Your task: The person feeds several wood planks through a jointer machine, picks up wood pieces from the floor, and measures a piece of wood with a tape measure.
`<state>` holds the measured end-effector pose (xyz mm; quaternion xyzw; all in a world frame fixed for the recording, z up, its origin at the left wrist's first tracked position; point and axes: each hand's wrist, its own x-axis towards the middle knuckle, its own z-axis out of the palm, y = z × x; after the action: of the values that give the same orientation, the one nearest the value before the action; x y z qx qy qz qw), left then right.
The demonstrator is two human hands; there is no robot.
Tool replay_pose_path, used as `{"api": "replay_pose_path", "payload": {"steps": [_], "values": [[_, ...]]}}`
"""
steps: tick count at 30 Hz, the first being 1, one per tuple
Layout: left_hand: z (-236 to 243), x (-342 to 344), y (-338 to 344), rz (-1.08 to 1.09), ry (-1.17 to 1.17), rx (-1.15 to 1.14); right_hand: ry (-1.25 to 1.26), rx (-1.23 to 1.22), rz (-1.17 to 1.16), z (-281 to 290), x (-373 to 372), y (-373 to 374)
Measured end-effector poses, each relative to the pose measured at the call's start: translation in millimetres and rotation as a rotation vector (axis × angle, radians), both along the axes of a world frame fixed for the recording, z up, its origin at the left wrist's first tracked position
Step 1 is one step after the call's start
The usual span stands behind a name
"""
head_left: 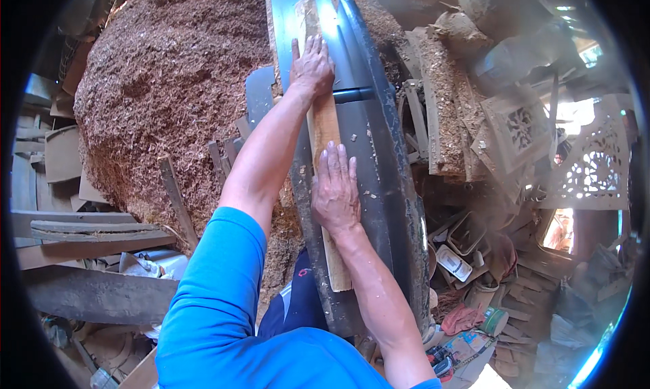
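A long, narrow wooden board (326,121) lies lengthwise on the metal bed of a woodworking jointer (369,155), against its left side. My left hand (313,71) rests flat on the far part of the board, fingers stretched forward. Closer to me, my right hand (336,192) lies flat on the same board with its fingers extended. Both palms press from above, and neither hand wraps around the wood. A dark crosswise slot (353,94) shows in the bed just right of the board. Small wood chips dot the metal.
A big heap of reddish-brown shavings (162,84) rises left of the machine. Planks (95,294) are stacked at the lower left. Carved openwork panels (582,165) lean at the right. A green tin (494,321), a red cloth (462,318) and wood scraps lie lower right.
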<state>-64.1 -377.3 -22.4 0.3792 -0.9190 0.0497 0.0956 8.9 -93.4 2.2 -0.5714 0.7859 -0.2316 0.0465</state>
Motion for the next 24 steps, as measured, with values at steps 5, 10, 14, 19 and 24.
{"api": "replay_pose_path", "payload": {"steps": [5,10,14,19,24], "values": [[14.3,2.0,-20.2,-0.030,0.069,0.054,0.036,-0.006,0.015,2.3,-4.4,-30.1],[40.4,59.0,64.0,-0.217,0.647,0.149,0.160,-0.017,0.016,-10.4,-31.0,-60.7],[37.9,166.8,201.5,-0.271,0.918,0.366,0.180,-0.043,0.034,-21.2,-44.9,-84.6],[5.4,247.6,331.3,-0.236,0.831,0.636,0.242,-0.004,0.044,-13.2,-47.4,-116.3],[-4.9,244.7,349.7,-0.173,0.875,0.632,0.254,0.010,0.080,-16.6,-58.8,-143.3]]}}
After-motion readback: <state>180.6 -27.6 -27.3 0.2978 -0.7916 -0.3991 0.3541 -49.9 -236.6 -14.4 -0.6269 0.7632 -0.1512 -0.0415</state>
